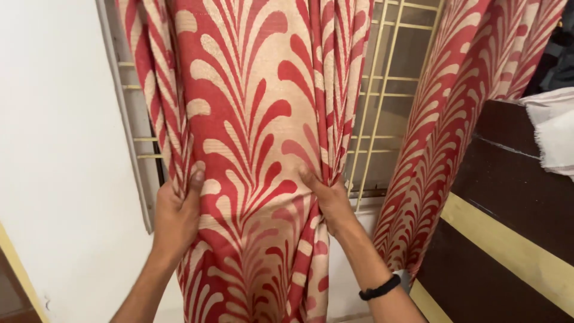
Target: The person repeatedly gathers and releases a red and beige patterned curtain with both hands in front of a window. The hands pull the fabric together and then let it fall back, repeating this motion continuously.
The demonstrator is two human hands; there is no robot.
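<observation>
The left hand (176, 218) is closed on the left edge of a red and cream patterned curtain (257, 149), and the right hand (327, 200), with a black wristband (379, 288), pinches its gathered right folds. The curtain hangs before a window with a cream metal grille (382, 101), a second matching curtain (442, 137) just to the right beside a dark wooden panel (514, 197).

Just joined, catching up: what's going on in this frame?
A person stands at a window, gripping a red and cream patterned curtain panel with both bare hands. The left hand pinches its left edge, the right hand bunches the folds on its right edge. A black wristband is on the right wrist. Behind the panel is a cream window grille; a second matching curtain hangs to the right, untouched, beside dark wooden furniture.
</observation>
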